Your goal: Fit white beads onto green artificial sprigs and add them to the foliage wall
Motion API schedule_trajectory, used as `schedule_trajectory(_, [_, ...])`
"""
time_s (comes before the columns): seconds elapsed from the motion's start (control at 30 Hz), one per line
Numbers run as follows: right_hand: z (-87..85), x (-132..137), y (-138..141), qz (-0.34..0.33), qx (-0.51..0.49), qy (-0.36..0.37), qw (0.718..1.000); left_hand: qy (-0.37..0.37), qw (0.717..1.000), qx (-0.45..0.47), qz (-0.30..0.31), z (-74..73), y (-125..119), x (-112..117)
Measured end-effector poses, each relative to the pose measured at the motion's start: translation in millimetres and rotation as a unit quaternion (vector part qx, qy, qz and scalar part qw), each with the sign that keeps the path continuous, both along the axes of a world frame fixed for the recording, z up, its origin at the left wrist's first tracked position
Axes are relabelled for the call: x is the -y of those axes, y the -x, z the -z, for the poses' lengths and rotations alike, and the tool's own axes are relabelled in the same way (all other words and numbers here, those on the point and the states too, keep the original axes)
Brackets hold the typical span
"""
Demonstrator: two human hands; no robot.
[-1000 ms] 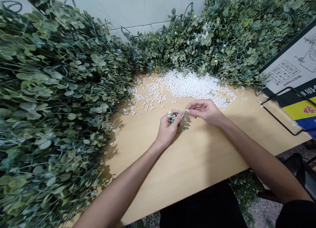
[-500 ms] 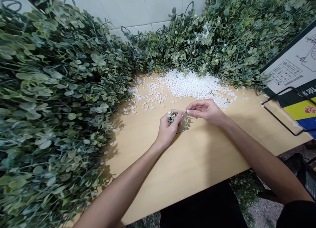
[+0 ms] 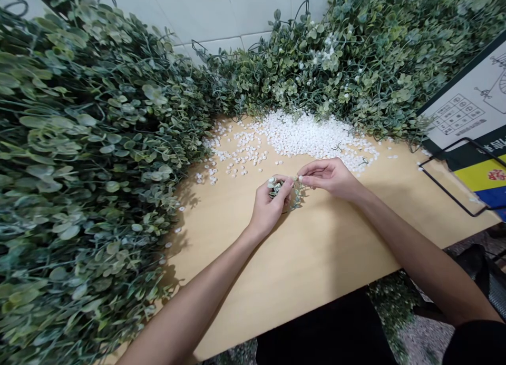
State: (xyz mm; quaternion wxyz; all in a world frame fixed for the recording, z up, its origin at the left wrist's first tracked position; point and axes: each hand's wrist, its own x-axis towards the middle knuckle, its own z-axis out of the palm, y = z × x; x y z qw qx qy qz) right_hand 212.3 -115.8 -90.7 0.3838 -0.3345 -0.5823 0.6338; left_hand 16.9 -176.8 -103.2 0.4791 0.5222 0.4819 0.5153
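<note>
Over the middle of a light wooden table [image 3: 316,249], my left hand [image 3: 270,205] is closed round a small green artificial sprig [image 3: 295,196] with pale leaves. My right hand [image 3: 330,176] meets it from the right, thumb and fingers pinched on a tiny white bead at the sprig's tip. Just beyond both hands lies a wide scatter of small white beads [image 3: 300,138] on the table.
Heaps of artificial green foliage [image 3: 87,164] fill the left side, and more foliage [image 3: 356,64] banks along the back against a white tiled wall. A black wire stand [image 3: 446,188] with a printed sign [image 3: 470,112] sits at the right. The table's near edge drops to a dark floor.
Almost nothing has moved. Both hands stay together at the sprig, with only slight finger shifts; the view has tilted a little.
</note>
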Motion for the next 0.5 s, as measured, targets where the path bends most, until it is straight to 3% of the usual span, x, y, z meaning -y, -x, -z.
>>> schedule_trajectory(0.5, [0.5,-0.1,0.2,0.003,0.001,-0.013,1.000,0.007,1.000,0.001,0.001,-1.9,-0.1,0.1])
